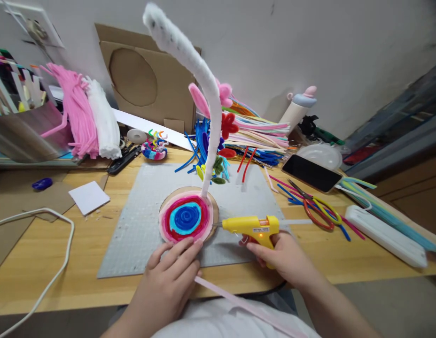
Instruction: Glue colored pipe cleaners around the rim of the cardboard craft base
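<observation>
A round cardboard base (216, 225) lies on the grey mat, topped with a spiral of pipe cleaners (186, 220) in blue, light blue, red and pink. From its back edge rises a tall curved stem (211, 117) wrapped in white, with pipe-cleaner flowers and leaves around it. My left hand (174, 277) presses its fingertips on the spiral's near edge. A light pink pipe cleaner (232, 298) runs from under this hand toward my lap; its grip there is partly hidden. My right hand (279, 256) is closed round a yellow glue gun (251, 225), its nozzle at the base's right edge.
Scissors (320, 211), a black phone (311, 172) and a white power strip (385, 237) lie to the right. Pink pipe-cleaner bundles (75, 108), cut cardboard (168, 80) and more pipe cleaners (260, 131) line the wall. A white cable (68, 253) curves at left.
</observation>
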A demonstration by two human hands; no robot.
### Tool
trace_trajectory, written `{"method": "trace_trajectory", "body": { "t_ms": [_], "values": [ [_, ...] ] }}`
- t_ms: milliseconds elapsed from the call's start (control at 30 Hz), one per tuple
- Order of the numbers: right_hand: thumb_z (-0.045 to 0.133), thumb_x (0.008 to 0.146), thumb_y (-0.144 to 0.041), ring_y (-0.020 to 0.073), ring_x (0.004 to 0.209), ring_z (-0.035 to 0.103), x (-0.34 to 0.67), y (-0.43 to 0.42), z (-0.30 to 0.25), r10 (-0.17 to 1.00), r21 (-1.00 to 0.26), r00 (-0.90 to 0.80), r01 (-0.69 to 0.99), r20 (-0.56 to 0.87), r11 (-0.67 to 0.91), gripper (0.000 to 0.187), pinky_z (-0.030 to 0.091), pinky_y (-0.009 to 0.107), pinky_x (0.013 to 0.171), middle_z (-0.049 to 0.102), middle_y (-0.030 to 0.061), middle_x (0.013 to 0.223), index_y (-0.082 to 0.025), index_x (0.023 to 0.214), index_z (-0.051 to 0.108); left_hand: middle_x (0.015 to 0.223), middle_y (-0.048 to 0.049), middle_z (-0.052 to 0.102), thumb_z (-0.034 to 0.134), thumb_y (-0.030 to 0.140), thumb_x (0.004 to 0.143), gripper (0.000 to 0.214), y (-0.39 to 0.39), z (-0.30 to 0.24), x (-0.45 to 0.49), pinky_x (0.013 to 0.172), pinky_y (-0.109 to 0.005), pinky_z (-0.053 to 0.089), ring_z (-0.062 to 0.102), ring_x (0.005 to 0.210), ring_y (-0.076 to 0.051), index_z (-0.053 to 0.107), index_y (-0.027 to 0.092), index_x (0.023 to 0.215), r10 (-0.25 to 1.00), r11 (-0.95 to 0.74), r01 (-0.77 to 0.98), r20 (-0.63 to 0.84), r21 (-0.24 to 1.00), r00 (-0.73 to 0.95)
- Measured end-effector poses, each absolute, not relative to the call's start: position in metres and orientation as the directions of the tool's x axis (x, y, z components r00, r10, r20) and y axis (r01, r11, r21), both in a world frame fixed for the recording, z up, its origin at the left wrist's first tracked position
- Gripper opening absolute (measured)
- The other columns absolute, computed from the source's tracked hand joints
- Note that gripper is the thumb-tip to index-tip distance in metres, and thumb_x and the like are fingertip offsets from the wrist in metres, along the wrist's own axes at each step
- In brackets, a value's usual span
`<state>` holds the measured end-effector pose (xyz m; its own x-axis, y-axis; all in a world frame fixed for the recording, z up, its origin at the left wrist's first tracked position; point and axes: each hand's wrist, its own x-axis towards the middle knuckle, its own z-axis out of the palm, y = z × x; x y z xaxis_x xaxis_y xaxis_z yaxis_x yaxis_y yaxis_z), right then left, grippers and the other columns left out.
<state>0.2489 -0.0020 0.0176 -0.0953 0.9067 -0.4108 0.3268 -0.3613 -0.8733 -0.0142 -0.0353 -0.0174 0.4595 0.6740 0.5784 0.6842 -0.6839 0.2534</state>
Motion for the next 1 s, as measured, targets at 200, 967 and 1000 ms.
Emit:
{"method": "trace_trajectory", "body": {
  "t_ms": [200,967,1000],
  "values": [
    [0.066,0.075,-0.042,0.0191,0.061,0.062,0.245,-0.01,0.011,0.914,-0.833,-0.082,0.449,-0.398,-0.322,0.031,0.046,0.027,0.052,0.071,0.0046,0.078,-0.017,0.092,0.072,0.113,-0.0024,0.071,0.047,0.014,0.091,0.02,-0.029,-0.008,-0.013,0.102,-0.039,0.037,0.059,0.111,-0.02,0.066,0.019,0.091,0.644,-0.708,0.677,0.577,0.2,0.503],
    [0.052,0.088,-0.057,0.0271,0.108,0.063,0.232,-0.028,0.015,0.908,-0.861,-0.261,0.478,-0.328,-0.174,0.046,0.045,0.041,0.099,0.069,0.0068,0.119,-0.026,0.117,0.07,0.113,-0.0112,0.068,0.049,0.009,0.088,0.015,-0.033,-0.013,-0.021,0.108,-0.044,0.041,0.056,0.117,-0.022,0.061,0.014,0.094,0.632,-0.731,0.65,0.566,0.208,0.53],
    [0.052,0.089,-0.057,0.027,0.108,0.063,0.231,-0.027,0.014,0.906,-0.864,-0.268,0.473,-0.329,-0.174,0.046,0.045,0.041,0.1,0.069,0.0069,0.119,-0.026,0.117,0.07,0.112,-0.0112,0.068,0.049,0.009,0.088,0.015,-0.033,-0.012,-0.021,0.108,-0.044,0.041,0.056,0.117,-0.022,0.061,0.014,0.094,0.63,-0.732,0.649,0.57,0.21,0.527]
  ]
}}
